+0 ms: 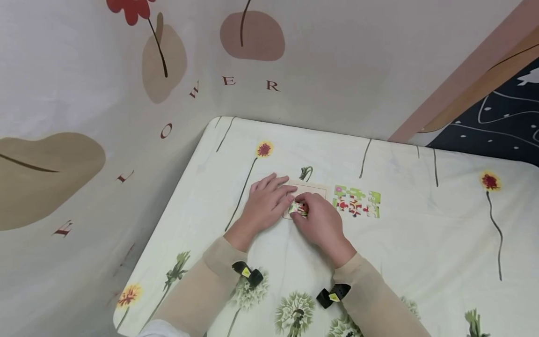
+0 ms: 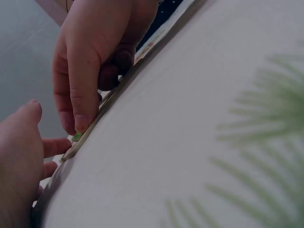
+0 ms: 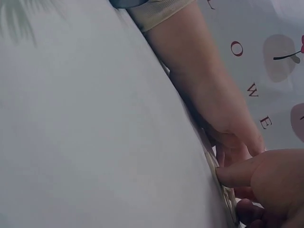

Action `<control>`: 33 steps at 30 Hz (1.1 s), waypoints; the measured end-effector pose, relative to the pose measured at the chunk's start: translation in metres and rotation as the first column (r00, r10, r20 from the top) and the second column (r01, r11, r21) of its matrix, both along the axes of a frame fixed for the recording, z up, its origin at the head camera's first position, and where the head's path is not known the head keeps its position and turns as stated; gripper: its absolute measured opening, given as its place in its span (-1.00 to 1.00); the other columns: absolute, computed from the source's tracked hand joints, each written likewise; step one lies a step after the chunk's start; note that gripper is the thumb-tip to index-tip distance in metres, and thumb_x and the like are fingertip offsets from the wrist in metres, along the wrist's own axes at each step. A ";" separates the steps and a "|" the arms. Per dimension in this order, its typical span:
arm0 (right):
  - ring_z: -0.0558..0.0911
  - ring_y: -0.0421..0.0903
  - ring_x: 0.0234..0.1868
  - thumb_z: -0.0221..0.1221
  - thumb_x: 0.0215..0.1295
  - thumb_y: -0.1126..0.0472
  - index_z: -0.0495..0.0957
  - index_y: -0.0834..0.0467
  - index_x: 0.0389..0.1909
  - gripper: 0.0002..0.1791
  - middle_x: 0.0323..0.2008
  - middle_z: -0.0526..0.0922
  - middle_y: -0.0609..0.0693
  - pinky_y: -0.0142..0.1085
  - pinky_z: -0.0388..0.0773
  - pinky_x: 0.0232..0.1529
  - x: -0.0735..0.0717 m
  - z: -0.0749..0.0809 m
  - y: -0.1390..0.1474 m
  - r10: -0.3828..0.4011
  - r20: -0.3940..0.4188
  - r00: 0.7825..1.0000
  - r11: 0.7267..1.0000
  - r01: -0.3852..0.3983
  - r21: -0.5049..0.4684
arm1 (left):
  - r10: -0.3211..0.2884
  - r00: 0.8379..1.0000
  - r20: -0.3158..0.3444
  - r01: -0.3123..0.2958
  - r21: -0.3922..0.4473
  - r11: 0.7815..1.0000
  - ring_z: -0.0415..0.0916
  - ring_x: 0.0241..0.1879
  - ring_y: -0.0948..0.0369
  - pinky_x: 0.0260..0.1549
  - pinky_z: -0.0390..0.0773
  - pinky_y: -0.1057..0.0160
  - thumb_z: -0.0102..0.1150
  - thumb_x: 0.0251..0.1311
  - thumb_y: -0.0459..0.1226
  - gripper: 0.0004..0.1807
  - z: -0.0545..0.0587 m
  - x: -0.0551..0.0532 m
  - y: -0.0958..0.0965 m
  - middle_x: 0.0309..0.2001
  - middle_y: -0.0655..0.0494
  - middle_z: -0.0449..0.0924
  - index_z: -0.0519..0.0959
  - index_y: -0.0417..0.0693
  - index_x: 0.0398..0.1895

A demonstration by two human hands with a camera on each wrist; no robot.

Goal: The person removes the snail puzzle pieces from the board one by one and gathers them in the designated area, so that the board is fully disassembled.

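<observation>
A thin, pale puzzle board (image 1: 313, 187) with a line-bordered frame lies flat on the cloth-covered table. Over its lower left part, my right hand (image 1: 321, 219) pinches a colourful jigsaw piece (image 1: 298, 208) between thumb and fingers. The left wrist view shows a green bit of the piece (image 2: 77, 137) under the right thumb tip, down at the board. My left hand (image 1: 268, 201) rests along the board's left side, its fingers extended and touching the edge. Both hands cover much of the board, so any pieces beneath them are hidden.
Right of the board lies a group of jigsaw pieces (image 1: 357, 202) in green, red and white, close together. The table (image 1: 433, 224) has a flower-print cloth. A printed curtain (image 1: 337, 84) hangs behind the table and along its left side.
</observation>
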State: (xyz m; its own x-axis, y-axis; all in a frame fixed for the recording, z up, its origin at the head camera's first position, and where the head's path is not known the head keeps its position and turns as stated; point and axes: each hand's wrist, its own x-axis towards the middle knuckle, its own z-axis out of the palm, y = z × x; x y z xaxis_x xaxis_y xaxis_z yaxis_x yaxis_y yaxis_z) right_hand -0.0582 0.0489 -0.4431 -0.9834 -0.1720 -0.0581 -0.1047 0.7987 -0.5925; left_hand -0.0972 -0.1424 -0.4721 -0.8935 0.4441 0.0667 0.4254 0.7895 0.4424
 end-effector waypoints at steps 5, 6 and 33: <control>0.53 -0.13 -0.36 0.45 0.32 0.07 0.70 0.05 0.09 -0.64 -0.24 0.62 -0.08 -0.15 0.48 -0.36 0.001 -0.003 0.001 -0.015 -0.028 1.000 1.000 0.015 -0.016 | -0.002 1.000 0.005 0.002 0.000 1.000 -0.04 0.65 -0.01 0.44 0.08 -0.21 -0.28 0.67 0.18 -0.44 0.001 0.000 0.001 0.60 0.14 0.30 0.58 0.28 0.43; 0.53 -0.13 -0.37 0.45 0.32 0.07 0.70 0.04 0.06 -0.67 -0.25 0.61 -0.08 -0.15 0.48 -0.36 0.002 -0.004 0.001 -0.016 -0.035 0.999 1.000 0.016 -0.017 | -0.003 1.000 0.006 0.003 0.000 1.000 -0.04 0.65 -0.01 0.44 0.08 -0.21 -0.27 0.67 0.17 -0.44 0.001 0.000 0.001 0.60 0.14 0.31 0.58 0.28 0.43; 0.50 -0.07 -0.36 0.51 0.22 0.04 0.61 0.08 0.06 -0.54 -0.26 0.55 -0.05 -0.14 0.44 -0.35 0.002 -0.003 0.002 -0.030 0.029 0.999 0.997 0.032 -0.064 | -0.002 1.000 0.012 0.002 -0.013 1.000 -0.05 0.66 0.00 0.44 0.07 -0.21 -0.22 0.65 0.16 -0.46 0.001 0.001 0.000 0.60 0.14 0.29 0.57 0.28 0.45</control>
State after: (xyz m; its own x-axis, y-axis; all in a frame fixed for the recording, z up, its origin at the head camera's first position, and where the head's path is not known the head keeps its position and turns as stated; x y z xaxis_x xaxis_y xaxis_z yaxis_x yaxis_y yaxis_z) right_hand -0.0566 0.0508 -0.4466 -0.9864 -0.1459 -0.0756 -0.0631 0.7611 -0.6455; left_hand -0.0967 -0.1421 -0.4710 -0.8934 0.4466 0.0497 0.4215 0.7944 0.4373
